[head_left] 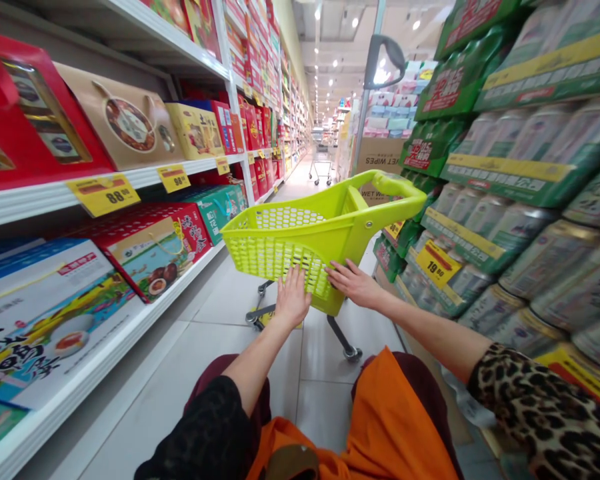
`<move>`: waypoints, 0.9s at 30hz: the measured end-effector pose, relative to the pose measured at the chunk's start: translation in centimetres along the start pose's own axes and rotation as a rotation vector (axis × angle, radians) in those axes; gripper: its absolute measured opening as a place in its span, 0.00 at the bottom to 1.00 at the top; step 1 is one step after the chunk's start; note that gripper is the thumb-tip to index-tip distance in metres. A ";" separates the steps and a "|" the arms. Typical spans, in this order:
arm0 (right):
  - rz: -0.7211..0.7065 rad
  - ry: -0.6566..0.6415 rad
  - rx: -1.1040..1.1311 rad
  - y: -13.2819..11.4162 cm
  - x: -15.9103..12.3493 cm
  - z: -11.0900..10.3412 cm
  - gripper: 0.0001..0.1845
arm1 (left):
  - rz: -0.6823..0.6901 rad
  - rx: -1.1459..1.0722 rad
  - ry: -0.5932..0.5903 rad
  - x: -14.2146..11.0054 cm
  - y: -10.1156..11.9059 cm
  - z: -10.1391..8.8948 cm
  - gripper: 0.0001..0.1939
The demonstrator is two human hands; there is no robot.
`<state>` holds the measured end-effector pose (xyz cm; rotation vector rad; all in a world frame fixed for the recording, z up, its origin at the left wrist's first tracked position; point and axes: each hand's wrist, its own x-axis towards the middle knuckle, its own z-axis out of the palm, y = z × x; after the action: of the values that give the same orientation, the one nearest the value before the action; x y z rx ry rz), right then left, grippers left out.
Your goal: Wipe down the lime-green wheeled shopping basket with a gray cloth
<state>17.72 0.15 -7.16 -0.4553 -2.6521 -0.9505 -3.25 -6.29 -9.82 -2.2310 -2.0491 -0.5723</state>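
Observation:
A lime-green plastic shopping cart (290,233) stands sideways in front of me on dark metal legs with small wheels. Its handle rises at the right. My left hand (293,297) lies against the lower side of the perforated basket, fingers stretched out and pointing up. To its right, my right hand (355,283) rests with spread fingers on the basket's side near the rear corner. Neither hand is wrapped round anything. The inside of the basket is mostly hidden by its near wall.
Shelves (200,60) of boxed goods with yellow price tags (105,193) line the left. Stacked can packs (510,170) rise close on the right. Ahead are a wet wipes carton (380,157) and another cart (321,160) farther along the tiled aisle (205,353).

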 end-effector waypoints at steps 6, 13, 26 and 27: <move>0.320 0.215 -0.006 5.5 3.4 -3.8 0.25 | -0.006 0.017 -0.002 0.1 -0.3 0.4 0.33; 0.083 0.006 0.035 0.6 -0.2 1.8 0.22 | 0.056 0.023 -0.029 -1.2 -0.6 1.3 0.33; 0.256 0.148 0.042 4.2 5.8 0.6 0.24 | -0.038 0.033 -0.003 -0.2 -1.7 0.3 0.35; 0.244 0.139 0.043 4.0 5.6 0.9 0.24 | -0.035 0.030 0.003 -0.2 -1.8 0.2 0.35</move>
<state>14.01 4.80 -3.47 -0.6596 -2.4202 -0.8177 -4.94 -6.23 -10.49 -2.1804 -2.0848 -0.5436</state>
